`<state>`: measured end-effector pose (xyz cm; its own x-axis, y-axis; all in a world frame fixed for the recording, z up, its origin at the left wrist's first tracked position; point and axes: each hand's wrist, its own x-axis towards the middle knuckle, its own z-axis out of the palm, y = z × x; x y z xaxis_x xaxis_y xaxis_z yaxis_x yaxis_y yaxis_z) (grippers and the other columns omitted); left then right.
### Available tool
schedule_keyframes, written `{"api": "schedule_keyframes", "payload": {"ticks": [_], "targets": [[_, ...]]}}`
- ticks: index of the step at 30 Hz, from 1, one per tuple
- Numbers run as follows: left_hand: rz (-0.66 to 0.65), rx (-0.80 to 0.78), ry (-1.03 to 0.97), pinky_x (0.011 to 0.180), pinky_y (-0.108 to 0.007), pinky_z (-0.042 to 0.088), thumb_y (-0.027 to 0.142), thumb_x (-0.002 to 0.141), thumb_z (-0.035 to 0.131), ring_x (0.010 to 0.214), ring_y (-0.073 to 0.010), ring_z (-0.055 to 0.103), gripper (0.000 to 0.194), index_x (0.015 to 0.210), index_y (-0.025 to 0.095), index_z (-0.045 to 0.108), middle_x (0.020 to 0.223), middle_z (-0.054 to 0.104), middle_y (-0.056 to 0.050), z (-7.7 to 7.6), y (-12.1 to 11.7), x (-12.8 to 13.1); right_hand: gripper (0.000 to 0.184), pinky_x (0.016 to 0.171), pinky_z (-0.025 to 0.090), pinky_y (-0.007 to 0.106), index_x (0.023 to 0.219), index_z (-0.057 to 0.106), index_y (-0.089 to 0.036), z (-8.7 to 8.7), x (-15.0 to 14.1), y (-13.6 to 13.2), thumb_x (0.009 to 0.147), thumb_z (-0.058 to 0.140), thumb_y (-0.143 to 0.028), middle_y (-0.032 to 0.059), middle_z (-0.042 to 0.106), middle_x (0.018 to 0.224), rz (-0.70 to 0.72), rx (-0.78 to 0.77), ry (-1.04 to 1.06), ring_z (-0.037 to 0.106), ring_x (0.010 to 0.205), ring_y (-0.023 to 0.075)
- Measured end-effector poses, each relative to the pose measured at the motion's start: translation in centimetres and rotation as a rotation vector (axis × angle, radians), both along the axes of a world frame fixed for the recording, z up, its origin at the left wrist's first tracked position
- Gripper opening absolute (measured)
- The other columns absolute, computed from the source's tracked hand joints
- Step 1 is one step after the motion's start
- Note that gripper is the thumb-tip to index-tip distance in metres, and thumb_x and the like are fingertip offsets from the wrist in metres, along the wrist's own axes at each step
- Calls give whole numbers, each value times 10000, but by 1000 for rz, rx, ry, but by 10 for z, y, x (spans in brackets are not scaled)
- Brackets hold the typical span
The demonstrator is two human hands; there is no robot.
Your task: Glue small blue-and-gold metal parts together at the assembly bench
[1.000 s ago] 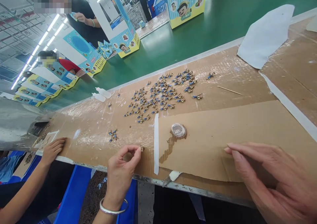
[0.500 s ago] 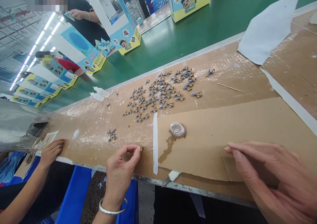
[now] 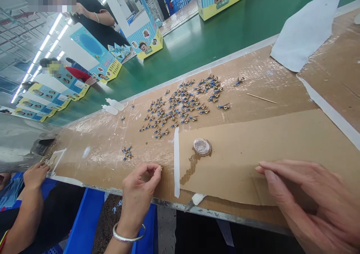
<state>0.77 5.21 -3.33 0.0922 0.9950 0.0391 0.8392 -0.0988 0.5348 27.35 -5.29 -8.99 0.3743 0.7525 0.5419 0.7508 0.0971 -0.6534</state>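
Note:
My left hand, with a silver bangle at the wrist, pinches thumb and forefinger together low over the brown table covering. At its fingertips shows a tiny brownish bit, too small to name. On the right, my right hand is closed in a pinch above a cardboard sheet; whatever is between its fingertips cannot be made out. Between the hands, a round, shallow whitish dish sits on the cardboard beside a wet brown stain. Many small blue-and-gold figures lie beyond, with a small cluster of figures left of my left hand.
Two white squeeze bottles lie at the far left and a thin wooden stick at the right. White cloth covers the back right. A co-worker's hand is at left. Printed boxes line the green surface.
The co-worker's hand at the left has moved further left along the table edge. My left hand has shifted very slightly right, and my right hand is still.

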Motion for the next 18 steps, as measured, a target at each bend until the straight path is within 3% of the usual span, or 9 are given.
{"api": "schedule_keyframes", "payload": {"ticks": [6,12,15,18], "targets": [[-35,-17,30,679,-222,458,354,737,644,690,-136,595,150,696,211,667,700,655,21,4,4,-2,126,749,450,301,970,595,-223,6,-1,1,878,532,-280,4,615,877,1,6,-50,578,826,131],[166,30,-293,767,-230,513,370,655,739,776,-164,648,213,775,196,709,796,714,-5,10,-26,-6,159,789,427,303,1008,581,-176,14,2,-3,900,490,-249,40,614,916,39,104,-164,564,893,146],[218,92,-469,798,-244,532,369,606,777,772,-176,663,221,728,194,719,752,719,-5,15,-50,2,166,782,451,254,1015,598,-161,28,-12,-2,879,507,-188,35,628,882,171,231,-213,587,846,118],[138,155,-573,775,-256,556,376,588,795,722,-176,671,210,673,199,723,708,718,-6,21,-69,14,138,698,501,154,965,604,-147,40,-42,1,851,529,-126,31,635,824,418,293,-39,608,758,82]]}}
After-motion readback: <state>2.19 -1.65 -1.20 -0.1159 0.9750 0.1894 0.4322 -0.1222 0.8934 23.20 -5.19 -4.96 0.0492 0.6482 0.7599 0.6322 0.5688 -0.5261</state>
